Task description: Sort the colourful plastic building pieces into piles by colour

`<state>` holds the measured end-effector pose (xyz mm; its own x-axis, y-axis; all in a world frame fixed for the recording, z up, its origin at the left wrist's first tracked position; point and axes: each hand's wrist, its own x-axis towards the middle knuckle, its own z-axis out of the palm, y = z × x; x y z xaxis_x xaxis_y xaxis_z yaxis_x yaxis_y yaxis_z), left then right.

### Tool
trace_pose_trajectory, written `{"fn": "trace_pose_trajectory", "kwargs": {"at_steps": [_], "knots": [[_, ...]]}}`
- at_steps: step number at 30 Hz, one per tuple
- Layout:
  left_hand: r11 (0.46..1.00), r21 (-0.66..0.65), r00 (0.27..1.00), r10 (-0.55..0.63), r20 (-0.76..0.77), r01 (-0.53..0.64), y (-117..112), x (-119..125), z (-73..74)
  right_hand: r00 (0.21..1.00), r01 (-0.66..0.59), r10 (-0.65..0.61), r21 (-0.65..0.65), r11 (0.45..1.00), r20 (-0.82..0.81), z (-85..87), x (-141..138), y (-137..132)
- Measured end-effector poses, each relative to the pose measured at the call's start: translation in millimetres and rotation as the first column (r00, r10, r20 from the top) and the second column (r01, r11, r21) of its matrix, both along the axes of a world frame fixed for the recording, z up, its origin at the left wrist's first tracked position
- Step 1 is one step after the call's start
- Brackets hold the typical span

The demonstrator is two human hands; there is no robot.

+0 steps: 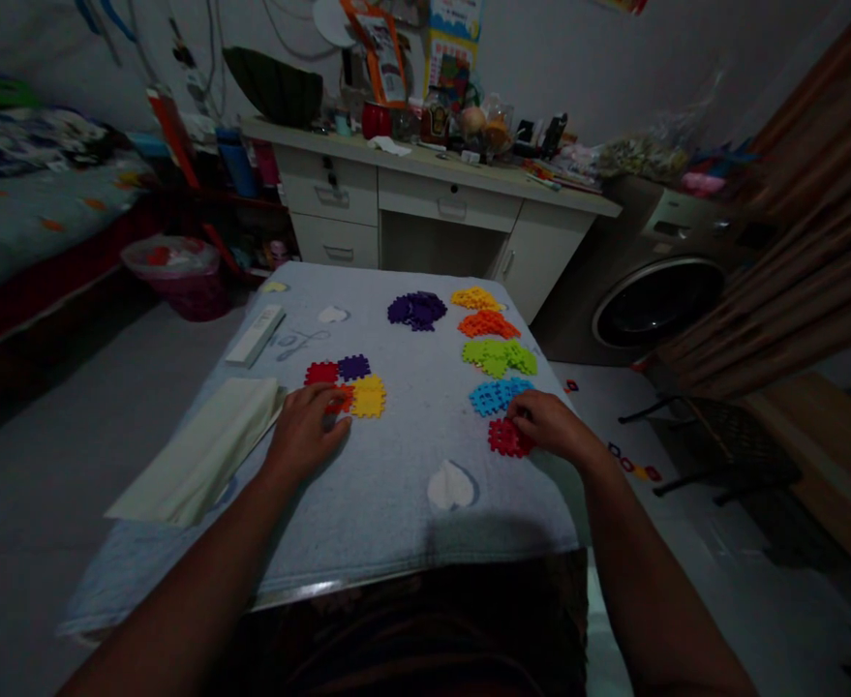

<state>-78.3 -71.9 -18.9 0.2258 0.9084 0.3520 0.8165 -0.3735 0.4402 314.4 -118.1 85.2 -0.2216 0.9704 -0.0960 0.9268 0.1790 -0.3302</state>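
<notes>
So, head cam view: pale-blue cloth-covered counter [403, 503], and I'm using the pile of dark purple toothed plastic tiles [417, 310] on it as the landmark. Nearer the wearer and left of that pile, four flat tiles sit together: a red toothed square [320, 373], a purple toothed square [353, 367], a yellow toothed piece [368, 398] and an orange toothed piece [348, 395]. The left hand [310, 431] is right on these, index finger over the orange one, thumb spread away from it.

Right of the purple pile and nearer the wearer, there's a heap of red plastic tiles [506, 439], with bright blue plastic tiles [494, 396] just beyond it. The right hand [547, 423] is over the red heap's edge, fingers bunched together; can't tell if they've got a tile.
</notes>
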Motion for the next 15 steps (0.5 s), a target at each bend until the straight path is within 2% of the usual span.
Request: {"fn": "trace_pose_trajectory", "kwargs": {"at_steps": [3,6,11,15], "knots": [[1.000,-0.002,1.000,0.002,0.021,-0.002,-1,1,2.4,1.000,0.014,-0.016,0.043,0.999,0.025,1.2,-6,3],[1.000,-0.013,1.000,0.016,0.014,-0.016,-1,2,5.3,1.000,-0.012,0.012,0.078,0.997,0.003,2.2,-25,11],[0.998,-0.026,0.998,0.051,0.029,-0.050,-2,2,4.8,0.974,-0.214,0.219,0.074,0.974,-0.061,-4.7,-94,33],[0.997,-0.021,0.995,0.074,0.070,-0.073,-2,2,2.4,0.925,-0.360,0.371,0.121,0.925,-0.081,-24.6,-153,52]]}}
